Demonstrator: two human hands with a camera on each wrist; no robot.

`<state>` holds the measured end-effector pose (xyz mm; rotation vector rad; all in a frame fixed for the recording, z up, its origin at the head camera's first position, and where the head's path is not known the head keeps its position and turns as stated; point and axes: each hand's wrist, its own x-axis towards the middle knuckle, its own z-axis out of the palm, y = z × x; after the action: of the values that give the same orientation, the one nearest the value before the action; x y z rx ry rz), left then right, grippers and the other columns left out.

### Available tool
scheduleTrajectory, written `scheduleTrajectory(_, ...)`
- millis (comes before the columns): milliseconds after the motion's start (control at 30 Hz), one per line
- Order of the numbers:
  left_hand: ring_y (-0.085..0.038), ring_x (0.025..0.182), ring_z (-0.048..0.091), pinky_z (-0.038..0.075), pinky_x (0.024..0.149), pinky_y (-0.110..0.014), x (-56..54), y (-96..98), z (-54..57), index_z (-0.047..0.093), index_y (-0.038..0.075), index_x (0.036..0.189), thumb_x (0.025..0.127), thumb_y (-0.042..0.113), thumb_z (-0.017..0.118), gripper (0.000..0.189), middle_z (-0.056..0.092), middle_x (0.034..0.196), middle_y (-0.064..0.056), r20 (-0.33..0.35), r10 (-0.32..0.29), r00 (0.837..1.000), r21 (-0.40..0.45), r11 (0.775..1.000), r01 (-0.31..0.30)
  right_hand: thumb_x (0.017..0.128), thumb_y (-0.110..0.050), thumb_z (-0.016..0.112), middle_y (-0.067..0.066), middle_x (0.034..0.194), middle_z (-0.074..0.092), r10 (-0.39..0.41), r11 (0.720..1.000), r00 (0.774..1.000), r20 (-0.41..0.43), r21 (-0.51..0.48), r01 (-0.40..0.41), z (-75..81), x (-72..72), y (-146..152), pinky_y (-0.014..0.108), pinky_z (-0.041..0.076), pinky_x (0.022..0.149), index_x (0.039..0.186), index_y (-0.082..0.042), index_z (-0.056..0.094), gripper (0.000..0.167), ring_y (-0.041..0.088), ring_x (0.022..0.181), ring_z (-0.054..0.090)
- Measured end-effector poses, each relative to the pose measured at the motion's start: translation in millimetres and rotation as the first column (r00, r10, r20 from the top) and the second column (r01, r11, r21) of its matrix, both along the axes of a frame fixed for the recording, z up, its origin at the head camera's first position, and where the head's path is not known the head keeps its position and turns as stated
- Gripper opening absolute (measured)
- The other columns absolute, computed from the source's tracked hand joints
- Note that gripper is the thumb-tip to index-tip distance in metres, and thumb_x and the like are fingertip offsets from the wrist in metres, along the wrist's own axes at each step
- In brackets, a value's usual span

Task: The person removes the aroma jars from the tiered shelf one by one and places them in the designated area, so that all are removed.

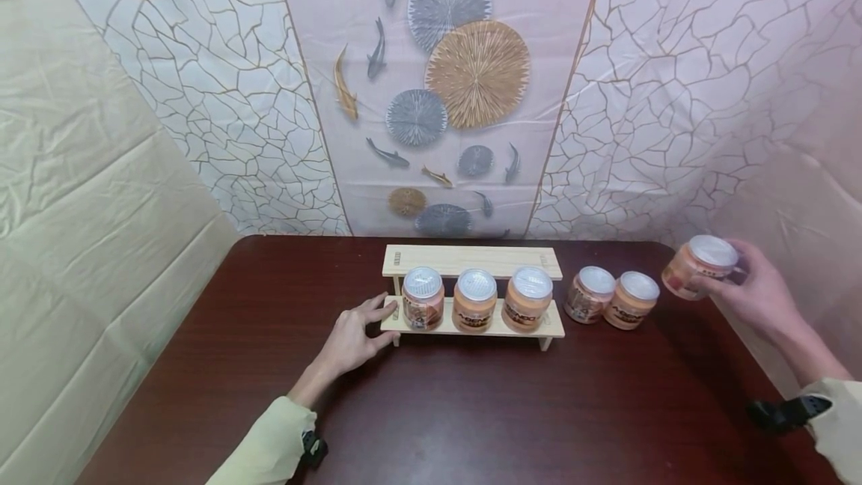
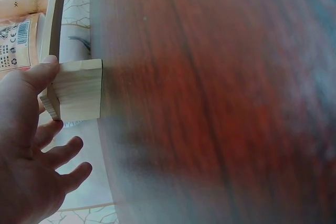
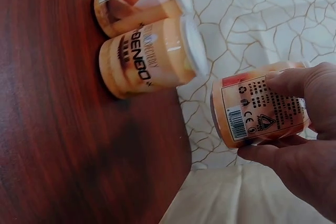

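My right hand [image 1: 757, 290] grips an orange jar [image 1: 694, 275] with a pale lid, raised above the table at the far right. In the right wrist view, the thumb and fingers hold this jar's sides, and its printed label with a barcode faces the camera. A two-step wooden rack [image 1: 471, 260] stands at the table's middle, with three similar jars in a row on its lower step [image 1: 498, 320]. My left hand [image 1: 350, 339] holds the left end of that step between thumb and index finger, the other fingers spread in the left wrist view.
Two more jars, one with a brown-toned label [image 1: 588, 298] and one lettered in black [image 1: 629, 304], stand close together on the dark wooden table [image 1: 471, 410], right of the rack. Patterned cloth [image 1: 256, 96] hangs behind the table, and plain pale cloth [image 1: 101, 208] covers the left side.
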<state>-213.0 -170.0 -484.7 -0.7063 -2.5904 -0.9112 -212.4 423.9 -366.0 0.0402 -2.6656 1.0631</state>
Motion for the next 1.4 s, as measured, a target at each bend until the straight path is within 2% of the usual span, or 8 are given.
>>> scheduleTrajectory(100,-0.04,0.122,0.057,0.047,0.096,-0.054,0.8,-0.1,0.3,0.069,0.003,0.128,0.081,0.021,0.084,0.052,0.058,0.136,-0.023,0.005,0.0,1.0,0.001,1.0,0.0,0.091,-0.015,0.075,0.044,0.134,0.041,0.003,1.0,1.0,0.008,-0.003,-0.003,-7.5,-0.1,1.3,0.003,0.036,0.07,0.148,0.012,0.024,0.081,0.056,0.116,0.049)
scheduleTrajectory(200,-0.04,0.123,0.056,0.046,0.097,-0.055,1.5,-0.3,1.1,0.069,0.003,0.128,0.081,0.021,0.084,0.052,0.057,0.137,-0.023,0.014,0.0,1.0,0.003,1.0,0.0,0.091,-0.016,0.075,0.041,0.133,0.043,0.004,1.0,1.0,0.008,-0.002,-0.004,-14.3,-0.3,1.7,0.003,0.036,0.071,0.149,0.012,0.024,0.082,0.028,0.108,0.059)
scheduleTrajectory(267,-0.039,0.123,0.056,0.046,0.097,-0.055,1.6,-0.1,1.3,0.068,0.004,0.128,0.081,0.021,0.084,0.052,0.057,0.137,-0.023,0.015,0.003,1.0,-0.001,1.0,-0.003,0.09,-0.015,0.075,0.041,0.133,0.043,0.011,1.0,1.0,0.003,-0.01,-0.011,-18.2,-0.7,1.5,0.004,0.036,0.071,0.149,0.012,0.024,0.083,0.024,0.107,0.058)
scheduleTrajectory(500,-0.04,0.122,0.057,0.048,0.095,-0.054,1.2,0.4,1.8,0.069,0.004,0.128,0.082,0.022,0.084,0.052,0.057,0.136,-0.023,0.007,0.0,1.0,-0.002,1.0,0.0,0.087,-0.003,0.077,0.028,0.12,0.051,0.031,0.999,0.998,-0.06,-0.04,-0.033,-32.5,-3.5,0.1,0.005,0.039,0.072,0.139,0.013,0.033,0.07,-0.016,0.09,0.04)
scheduleTrajectory(633,-0.04,0.122,0.057,0.048,0.095,-0.054,0.5,0.5,0.7,0.069,0.003,0.128,0.082,0.021,0.083,0.051,0.057,0.136,-0.024,0.004,-0.001,1.0,-0.002,1.0,0.001,0.085,-0.001,0.077,0.017,0.116,0.052,0.043,0.997,0.997,-0.065,-0.055,-0.046,-40.1,-3.5,0.0,0.006,0.041,0.073,0.134,0.013,0.036,0.066,-0.018,0.089,0.04)
scheduleTrajectory(1100,-0.04,0.121,0.058,0.048,0.095,-0.053,1.0,0.6,2.1,0.068,0.003,0.128,0.082,0.021,0.083,0.052,0.057,0.136,-0.025,0.006,-0.001,1.0,-0.001,1.0,0.001,0.086,0.004,0.074,0.044,0.127,0.044,0.063,0.997,0.997,-0.032,-0.042,-0.065,-53.7,-3.5,1.0,0.005,0.04,0.07,0.139,0.017,0.031,0.07,-0.019,0.089,0.038)
scheduleTrajectory(1300,-0.04,0.121,0.058,0.047,0.096,-0.053,2.0,1.1,3.8,0.069,0.002,0.127,0.081,0.02,0.084,0.052,0.057,0.136,-0.025,0.004,-0.005,1.0,0.006,1.0,0.005,0.088,-0.006,0.075,0.044,0.13,0.042,0.051,0.999,0.998,0.029,-0.012,-0.05,-58.5,-4.7,4.6,0.006,0.038,0.07,0.142,0.018,0.029,0.075,0.017,0.098,0.058)
scheduleTrajectory(1400,-0.04,0.12,0.058,0.048,0.096,-0.052,2.5,1.4,3.7,0.069,0.002,0.127,0.081,0.02,0.084,0.052,0.057,0.136,-0.025,0.002,0.0,1.0,0.001,1.0,0.0,0.088,-0.006,0.075,0.044,0.13,0.042,0.057,0.998,0.998,0.039,-0.022,-0.056,-62.9,-5.1,5.9,0.005,0.038,0.07,0.142,0.018,0.028,0.076,0.015,0.099,0.058)
